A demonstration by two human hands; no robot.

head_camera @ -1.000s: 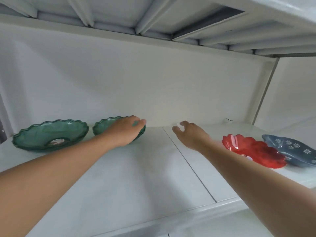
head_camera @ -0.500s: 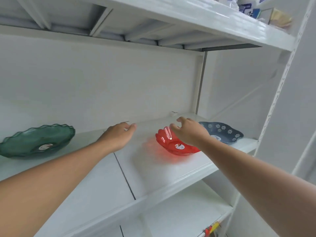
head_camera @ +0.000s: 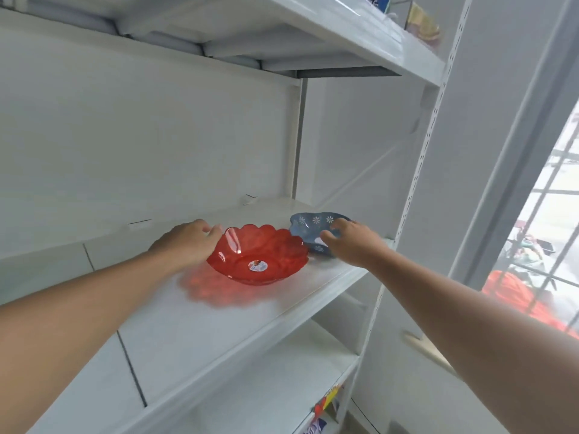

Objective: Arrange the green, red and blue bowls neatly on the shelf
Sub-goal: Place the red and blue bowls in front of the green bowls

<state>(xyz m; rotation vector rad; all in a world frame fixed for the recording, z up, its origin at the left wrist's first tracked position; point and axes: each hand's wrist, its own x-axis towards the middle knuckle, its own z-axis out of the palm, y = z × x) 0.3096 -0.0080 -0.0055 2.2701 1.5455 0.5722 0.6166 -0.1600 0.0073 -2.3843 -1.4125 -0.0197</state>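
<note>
Both hands (head_camera: 185, 242) now flanking upright red bowl (head_camera: 258, 255), rim upward.

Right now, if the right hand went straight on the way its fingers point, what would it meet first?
The blue bowl. The right hand already reaches over its near rim, fingers open; whether they touch it is unclear. Beyond the bowl lies only the shelf and its back wall.

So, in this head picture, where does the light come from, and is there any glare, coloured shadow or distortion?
Head view: daylight enters from the window on the right, which is overexposed; a white glare streak sits on the red bowl rim; the translucent bowl throws a reddish glow on the shelf to its lower left; the wide lens slants and bends the shelf uprights.
</note>
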